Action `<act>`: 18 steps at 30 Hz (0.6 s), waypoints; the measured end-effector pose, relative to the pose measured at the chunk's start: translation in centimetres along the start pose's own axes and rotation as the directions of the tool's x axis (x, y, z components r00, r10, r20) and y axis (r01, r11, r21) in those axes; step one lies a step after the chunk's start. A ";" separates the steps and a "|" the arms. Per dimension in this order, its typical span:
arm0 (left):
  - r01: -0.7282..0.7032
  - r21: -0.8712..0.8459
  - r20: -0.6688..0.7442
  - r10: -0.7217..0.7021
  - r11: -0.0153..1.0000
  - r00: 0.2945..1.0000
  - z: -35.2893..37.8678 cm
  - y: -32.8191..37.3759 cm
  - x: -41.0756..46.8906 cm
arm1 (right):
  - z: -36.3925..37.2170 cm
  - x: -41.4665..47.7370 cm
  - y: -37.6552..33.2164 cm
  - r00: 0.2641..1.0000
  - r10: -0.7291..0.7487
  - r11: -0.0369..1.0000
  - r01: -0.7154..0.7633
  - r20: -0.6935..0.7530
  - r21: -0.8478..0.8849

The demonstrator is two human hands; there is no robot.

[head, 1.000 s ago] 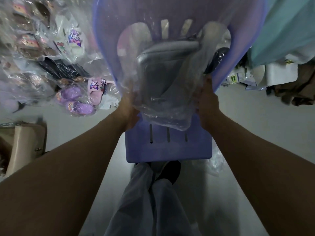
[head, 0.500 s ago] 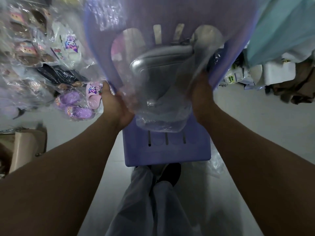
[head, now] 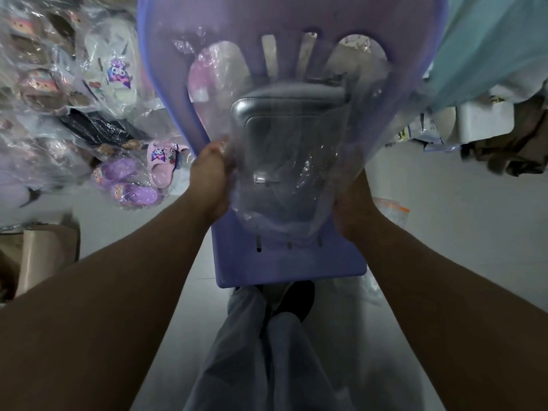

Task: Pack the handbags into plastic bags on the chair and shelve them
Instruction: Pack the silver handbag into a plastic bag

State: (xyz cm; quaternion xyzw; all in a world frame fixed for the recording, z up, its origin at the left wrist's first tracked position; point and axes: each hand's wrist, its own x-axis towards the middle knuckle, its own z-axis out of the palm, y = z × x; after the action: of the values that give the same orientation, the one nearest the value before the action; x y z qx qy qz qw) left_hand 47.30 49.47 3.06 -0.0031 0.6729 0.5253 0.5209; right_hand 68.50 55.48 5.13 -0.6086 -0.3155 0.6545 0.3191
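A grey handbag point(head: 284, 137) sits inside a clear plastic bag point(head: 326, 161) above the seat of a purple plastic chair point(head: 290, 262). My left hand point(head: 209, 179) grips the plastic bag's left side, fingers curled into the film. My right hand point(head: 354, 206) holds the bag's right side; its fingers are hidden behind the plastic. The loose open end of the bag hangs over the seat near me.
Bagged slippers point(head: 130, 185) and other wrapped goods pile up on the left floor. A beige handbag point(head: 41, 256) stands at the far left. Clothes point(head: 489, 54) and a white box point(head: 483, 120) are at the right. My legs point(head: 267, 351) are below the chair.
My left hand has risen from the seat's edge to the bag's left side, and the bagged handbag is lifted a little higher against the chair back.
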 end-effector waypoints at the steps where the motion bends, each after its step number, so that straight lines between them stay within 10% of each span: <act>1: 0.053 -0.051 0.033 -0.051 0.997 0.998 0.6 0.7 -0.5 | 0.1 0.0 0.1 1.000 0.023 0.999 -0.022 0.018 -0.031; 5: 0.148 0.014 0.157 -0.148 0.989 0.976 1.6 -0.3 -1.0 | 0.1 -0.2 1.3 0.991 0.105 0.993 -0.101 0.081 -0.059; 11: 0.224 0.124 0.139 -0.241 0.967 0.961 1.9 -2.2 -1.3 | -0.3 0.4 3.5 0.985 0.097 0.821 0.002 0.143 -0.570; 18: 0.241 0.087 0.110 -0.250 0.967 0.962 3.1 -1.9 -4.6 | 0.8 0.2 2.9 0.993 0.115 0.819 -0.086 0.015 -0.567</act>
State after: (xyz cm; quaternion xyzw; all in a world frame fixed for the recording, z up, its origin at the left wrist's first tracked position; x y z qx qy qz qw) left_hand 52.59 48.31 5.26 -0.0359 0.6534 0.4309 0.6213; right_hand 67.61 53.88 2.74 -0.6753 -0.4705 0.5620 0.0818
